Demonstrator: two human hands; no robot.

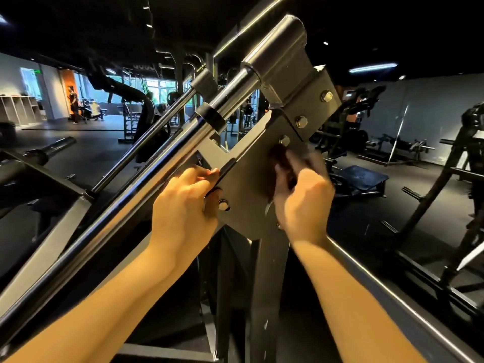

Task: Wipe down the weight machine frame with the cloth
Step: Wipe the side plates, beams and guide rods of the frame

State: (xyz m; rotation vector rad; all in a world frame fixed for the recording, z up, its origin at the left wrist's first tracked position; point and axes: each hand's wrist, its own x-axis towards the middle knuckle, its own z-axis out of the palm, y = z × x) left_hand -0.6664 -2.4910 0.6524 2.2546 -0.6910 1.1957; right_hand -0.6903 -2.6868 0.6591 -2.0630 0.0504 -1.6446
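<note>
The left hand (183,203) grips the frame (248,184) edge, the right hand (303,189) holds the dark cloth (280,163) against it below a bolt (284,140); best rub firmly round each bolt head

A blue padded bench (360,176) sits right, white cubbies (15,108) far left.
</note>
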